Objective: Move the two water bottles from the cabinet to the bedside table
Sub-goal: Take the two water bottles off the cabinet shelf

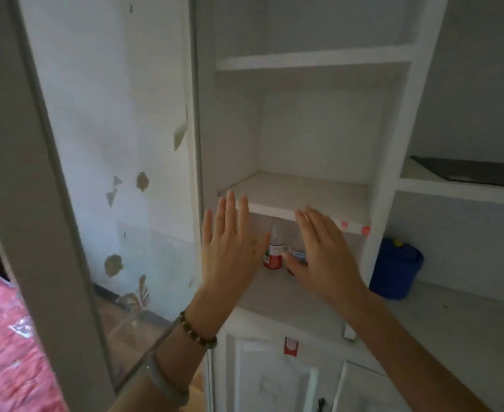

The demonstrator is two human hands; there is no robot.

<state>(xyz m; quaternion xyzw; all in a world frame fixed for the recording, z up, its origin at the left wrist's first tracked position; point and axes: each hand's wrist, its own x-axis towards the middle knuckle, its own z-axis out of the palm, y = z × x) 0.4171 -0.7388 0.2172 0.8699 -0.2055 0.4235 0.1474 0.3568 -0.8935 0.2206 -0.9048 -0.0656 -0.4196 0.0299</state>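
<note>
White cabinet (387, 185) | 2 bottles (274, 252) half-hidden behind hands | left hand (230, 248), right hand (325, 254) spread, empty

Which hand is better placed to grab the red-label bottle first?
Left, marginally. The left hand is open, its thumb right beside the red-label bottle. The right hand, also open, sits in front of the blue-label bottle.

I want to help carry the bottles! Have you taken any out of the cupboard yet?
Not yet. Both bottles, the red-label bottle and the blue-label bottle, stand on the cupboard shelf. The left hand and right hand are open, reaching toward them, holding nothing. Grabbing both and carrying them to the bedside table is all left.
</note>
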